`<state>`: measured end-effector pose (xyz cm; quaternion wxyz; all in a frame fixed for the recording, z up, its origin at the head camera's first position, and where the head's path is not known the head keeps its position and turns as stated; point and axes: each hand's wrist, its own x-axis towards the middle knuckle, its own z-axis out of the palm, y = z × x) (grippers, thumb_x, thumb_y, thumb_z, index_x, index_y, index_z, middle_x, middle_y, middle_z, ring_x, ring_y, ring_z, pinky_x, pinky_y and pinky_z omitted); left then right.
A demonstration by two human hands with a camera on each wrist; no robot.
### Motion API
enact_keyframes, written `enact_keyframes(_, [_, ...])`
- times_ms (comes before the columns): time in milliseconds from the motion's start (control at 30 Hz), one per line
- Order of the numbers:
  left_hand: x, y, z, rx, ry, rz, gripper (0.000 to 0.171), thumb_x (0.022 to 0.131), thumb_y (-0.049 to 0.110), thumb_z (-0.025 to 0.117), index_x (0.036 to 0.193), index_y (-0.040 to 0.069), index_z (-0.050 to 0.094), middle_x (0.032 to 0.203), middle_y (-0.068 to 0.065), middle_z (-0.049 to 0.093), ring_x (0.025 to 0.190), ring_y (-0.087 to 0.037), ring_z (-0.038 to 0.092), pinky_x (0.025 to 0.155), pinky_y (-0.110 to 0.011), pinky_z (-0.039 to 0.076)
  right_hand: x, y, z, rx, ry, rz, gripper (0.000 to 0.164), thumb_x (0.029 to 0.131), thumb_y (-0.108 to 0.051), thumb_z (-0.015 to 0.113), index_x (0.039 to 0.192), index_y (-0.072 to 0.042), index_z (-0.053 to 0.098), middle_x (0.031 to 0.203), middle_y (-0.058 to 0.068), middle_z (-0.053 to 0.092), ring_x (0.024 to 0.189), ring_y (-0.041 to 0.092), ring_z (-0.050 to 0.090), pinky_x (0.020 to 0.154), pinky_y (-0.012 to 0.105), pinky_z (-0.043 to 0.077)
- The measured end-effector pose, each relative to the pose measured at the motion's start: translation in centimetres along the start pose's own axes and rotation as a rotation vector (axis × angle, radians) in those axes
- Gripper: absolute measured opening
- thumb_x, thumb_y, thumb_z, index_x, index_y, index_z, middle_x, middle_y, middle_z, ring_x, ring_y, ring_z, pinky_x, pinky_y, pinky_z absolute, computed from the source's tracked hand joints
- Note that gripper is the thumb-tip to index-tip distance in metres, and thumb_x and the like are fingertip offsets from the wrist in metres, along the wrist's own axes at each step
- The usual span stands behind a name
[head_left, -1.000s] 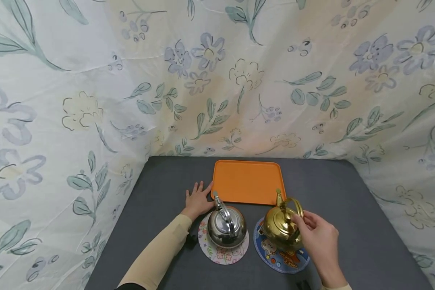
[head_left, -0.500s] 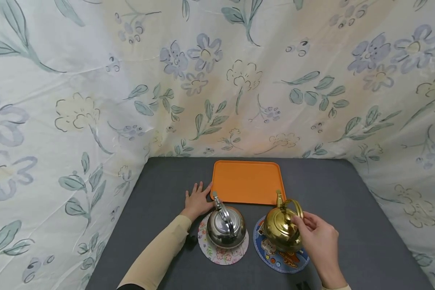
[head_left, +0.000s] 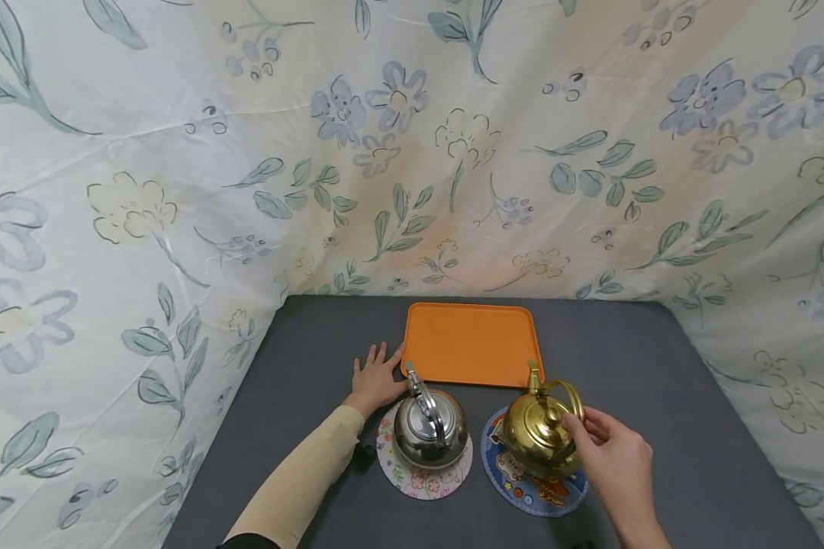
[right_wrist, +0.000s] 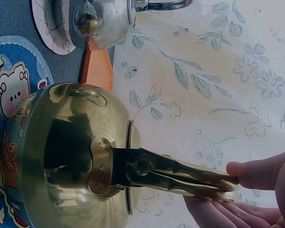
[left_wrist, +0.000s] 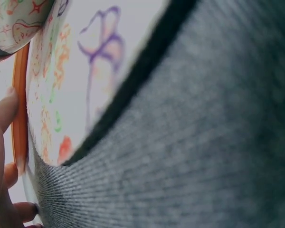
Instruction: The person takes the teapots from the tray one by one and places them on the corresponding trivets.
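A gold kettle (head_left: 541, 435) stands over a round blue mat (head_left: 515, 488) with cartoon figures. My right hand (head_left: 614, 457) pinches the top of its arched handle (right_wrist: 180, 178) between thumb and fingers. To the left, a shiny silver kettle (head_left: 431, 431) is on a round pink-and-white floral mat (head_left: 419, 484). My left hand (head_left: 376, 381) lies with spread fingers on the grey tabletop, its thumb side right at the left edge of an orange tray (head_left: 470, 343). In the left wrist view its fingers (left_wrist: 7, 111) show beside the tray's side.
Both kettles' spouts point toward the tray, close to its front edge. The grey table (head_left: 666, 427) extends to the right of the gold kettle. A floral cloth (head_left: 467, 152) hangs behind the table and along both sides.
My right hand has shifted the gold kettle slightly to the right over its mat during the last half second. The left hand, silver kettle and tray keep their places.
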<state>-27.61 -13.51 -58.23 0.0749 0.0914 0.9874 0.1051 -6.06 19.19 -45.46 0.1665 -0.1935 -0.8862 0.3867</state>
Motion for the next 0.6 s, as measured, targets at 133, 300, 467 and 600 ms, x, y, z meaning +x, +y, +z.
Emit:
enact_keyframes(133, [0.1,-0.1,0.0,-0.007,-0.01,-0.008,0.091,0.086,0.078,0.054,0.161,0.041,0.02,0.169,-0.008,0.018,0.157,-0.032,0.012,0.12,-0.067,0.011,0.0,0.2,-0.1,-0.014,-0.015,0.003,0.049,0.094,-0.037,0.072,0.118,0.006,0.071,0.095,0.018,0.078,0.089,0.035,0.076,0.062,0.035,0.06])
enact_keyframes(300, [0.3,0.0,0.2,-0.022,-0.011,-0.006,0.09,0.086,0.077,0.056,0.161,0.041,0.022,0.169,-0.009,0.019,0.157,-0.033,0.012,0.12,-0.068,0.012,-0.1,0.4,-0.2,-0.035,-0.026,-0.006,0.051,0.095,-0.04,0.07,0.117,0.006,0.072,0.089,0.014,0.078,0.087,0.033,0.076,0.063,0.037,0.06])
enact_keyframes(467, [0.2,0.1,-0.2,-0.082,-0.031,0.017,0.086,0.088,0.072,0.057,0.161,0.039,0.024,0.167,-0.011,0.023,0.156,-0.034,0.015,0.119,-0.069,0.013,0.2,1.0,-1.1,-0.06,-0.045,-0.01,0.063,0.094,-0.047,0.069,0.125,0.007,0.068,0.104,0.022,0.075,0.089,0.037,0.075,0.069,0.046,0.06])
enact_keyframes(600, [-0.3,-0.2,-1.4,-0.12,0.019,0.038,0.079,0.093,0.067,0.054,0.161,0.037,0.025,0.164,-0.013,0.031,0.154,-0.034,0.023,0.12,-0.066,0.018,1.1,2.0,-2.6,-0.1,-0.016,-0.104,0.062,0.096,-0.048,0.066,0.13,0.004,0.066,0.114,0.022,0.073,0.09,0.038,0.075,0.066,0.042,0.06])
